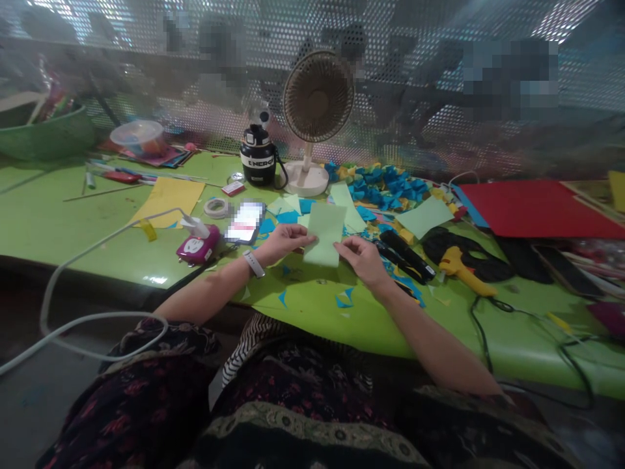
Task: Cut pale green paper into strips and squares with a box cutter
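Note:
A pale green paper strip point(324, 233) lies upright on the green table point(58, 221) in front of me. My left hand point(282, 242), with a white watch on its wrist, pinches the strip's left edge. My right hand point(362, 258) pinches its lower right corner. Small blue paper scraps point(342, 301) lie just below the strip.
A phone point(245, 222), a tape roll point(217, 208) and a pink gadget point(198, 245) with a white cable lie to the left. A black jug point(258, 158) and a fan point(315, 111) stand behind. Blue and yellow folded papers point(385, 184), a glue gun point(461, 265) and red paper point(532, 207) are at the right.

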